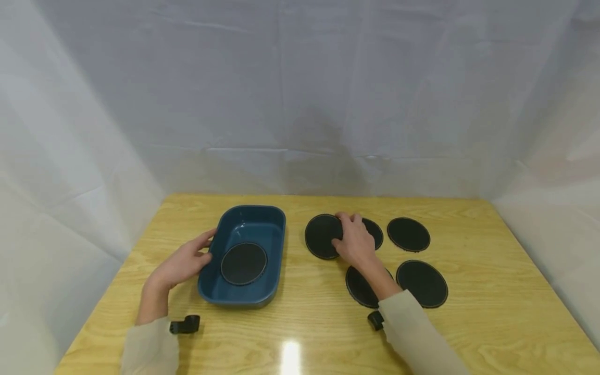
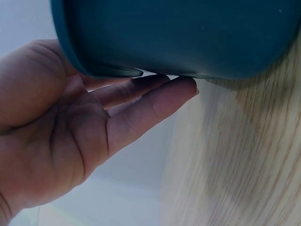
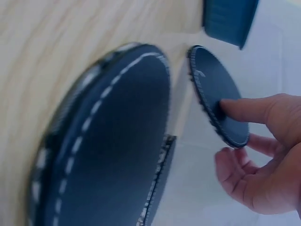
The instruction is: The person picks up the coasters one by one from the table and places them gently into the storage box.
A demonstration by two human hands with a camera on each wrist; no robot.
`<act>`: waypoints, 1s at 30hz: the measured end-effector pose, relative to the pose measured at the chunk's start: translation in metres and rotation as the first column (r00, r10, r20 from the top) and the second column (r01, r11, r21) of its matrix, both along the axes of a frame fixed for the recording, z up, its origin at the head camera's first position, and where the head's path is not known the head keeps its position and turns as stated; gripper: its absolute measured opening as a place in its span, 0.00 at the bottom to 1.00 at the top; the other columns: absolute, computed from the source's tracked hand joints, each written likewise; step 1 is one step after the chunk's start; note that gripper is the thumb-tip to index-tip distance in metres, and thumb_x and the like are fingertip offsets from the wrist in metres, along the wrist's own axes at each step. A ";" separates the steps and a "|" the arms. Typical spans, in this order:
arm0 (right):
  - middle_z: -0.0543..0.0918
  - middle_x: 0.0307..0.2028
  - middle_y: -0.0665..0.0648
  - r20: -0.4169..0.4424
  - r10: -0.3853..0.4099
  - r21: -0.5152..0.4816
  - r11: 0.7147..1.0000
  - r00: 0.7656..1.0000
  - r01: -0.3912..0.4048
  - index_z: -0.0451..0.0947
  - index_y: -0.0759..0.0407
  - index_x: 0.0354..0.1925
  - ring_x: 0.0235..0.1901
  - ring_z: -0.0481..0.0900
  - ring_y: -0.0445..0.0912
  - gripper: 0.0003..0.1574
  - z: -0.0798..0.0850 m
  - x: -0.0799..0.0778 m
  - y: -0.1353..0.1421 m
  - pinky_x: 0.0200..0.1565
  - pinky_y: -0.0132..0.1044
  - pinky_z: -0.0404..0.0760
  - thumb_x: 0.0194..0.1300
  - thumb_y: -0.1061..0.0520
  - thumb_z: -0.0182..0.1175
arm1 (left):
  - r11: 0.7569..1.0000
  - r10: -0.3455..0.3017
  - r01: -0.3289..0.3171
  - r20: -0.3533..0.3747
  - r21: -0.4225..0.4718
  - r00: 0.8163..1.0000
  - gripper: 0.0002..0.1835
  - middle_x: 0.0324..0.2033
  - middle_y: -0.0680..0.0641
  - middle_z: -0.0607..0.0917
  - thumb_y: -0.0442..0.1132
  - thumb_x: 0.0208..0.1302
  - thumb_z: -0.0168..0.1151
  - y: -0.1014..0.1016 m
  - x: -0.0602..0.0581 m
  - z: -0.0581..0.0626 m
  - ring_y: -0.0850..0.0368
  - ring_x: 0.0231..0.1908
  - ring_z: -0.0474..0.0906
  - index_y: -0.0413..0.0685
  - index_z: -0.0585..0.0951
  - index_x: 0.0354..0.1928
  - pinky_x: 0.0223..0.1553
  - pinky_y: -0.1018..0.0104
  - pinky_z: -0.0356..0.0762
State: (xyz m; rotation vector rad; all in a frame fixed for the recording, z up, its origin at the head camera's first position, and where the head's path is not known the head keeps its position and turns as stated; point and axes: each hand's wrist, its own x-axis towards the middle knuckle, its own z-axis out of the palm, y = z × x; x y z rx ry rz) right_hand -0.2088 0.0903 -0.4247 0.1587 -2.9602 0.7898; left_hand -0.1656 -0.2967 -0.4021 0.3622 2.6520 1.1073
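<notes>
The step in hand looks to be the picking up of one black disc: the right hand pinches it by its edge, thumb on the upper face and fingers beneath, and in the right wrist view it seems raised off the table. It is between the blue tub and the other discs, not over the tub. One disc already lies flat on the tub's floor. The left hand touches the tub's left side, fingers nearly straight along the outer wall; whether that grip pinches the rim, I cannot tell

If the held disc is meant for the tub as well, the next move calls for keeping the right grip narrow, clearing the near wall and letting go low

Four more discs lie to the right, two in a far row and two nearer. The table is pale yellow wood with visible grain and a bright reflection near the front; creased white sheeting hangs behind it and on both sides
</notes>
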 end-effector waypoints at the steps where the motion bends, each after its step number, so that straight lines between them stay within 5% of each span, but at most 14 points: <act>1: 0.71 0.57 0.66 0.007 0.001 -0.003 1.000 1.000 -0.001 0.67 0.52 0.69 0.41 0.77 0.56 0.38 0.001 0.002 0.001 0.28 0.45 0.73 0.63 0.56 0.67 | 1.000 -0.001 0.001 -0.003 0.000 1.000 0.33 0.70 0.26 0.60 0.32 0.73 0.46 0.000 0.000 0.000 0.27 0.67 0.61 0.35 0.51 0.77 0.56 0.40 0.73; 8: 0.68 0.58 0.70 0.017 0.037 -0.119 0.992 0.999 -0.034 0.65 0.55 0.69 0.17 0.67 0.50 0.37 0.007 0.018 0.006 0.20 0.39 0.63 0.63 0.63 0.64 | 1.000 0.002 -0.002 0.006 0.003 1.000 0.33 0.70 0.26 0.60 0.32 0.73 0.46 -0.002 -0.001 0.001 0.27 0.67 0.61 0.35 0.51 0.77 0.56 0.40 0.73; 17: 0.70 0.56 0.71 0.002 0.087 -0.152 0.985 0.996 -0.086 0.62 0.54 0.72 0.18 0.68 0.48 0.42 0.009 0.032 0.008 0.23 0.39 0.66 0.63 0.64 0.65 | 1.000 0.015 -0.016 0.034 0.027 0.999 0.34 0.70 0.25 0.59 0.32 0.74 0.46 -0.003 0.002 0.000 0.28 0.67 0.61 0.38 0.50 0.78 0.42 0.58 0.74; 24: 0.75 0.54 0.72 -0.027 0.121 -0.118 0.985 0.992 -0.123 0.61 0.55 0.72 0.20 0.72 0.51 0.43 0.008 0.033 0.012 0.26 0.42 0.70 0.62 0.66 0.65 | 1.000 0.012 -0.012 0.043 0.008 0.999 0.34 0.71 0.26 0.58 0.33 0.74 0.47 -0.002 0.000 0.003 0.27 0.67 0.61 0.38 0.50 0.78 0.44 0.57 0.76; 30: 0.80 0.49 0.70 0.017 0.142 -0.129 0.982 0.990 -0.139 0.59 0.53 0.73 0.12 0.64 0.45 0.44 0.009 0.032 0.016 0.22 0.38 0.65 0.63 0.68 0.63 | 1.000 0.017 -0.017 0.048 -0.007 0.999 0.34 0.71 0.26 0.59 0.34 0.74 0.47 0.001 0.002 0.003 0.28 0.66 0.62 0.37 0.50 0.78 0.49 0.50 0.78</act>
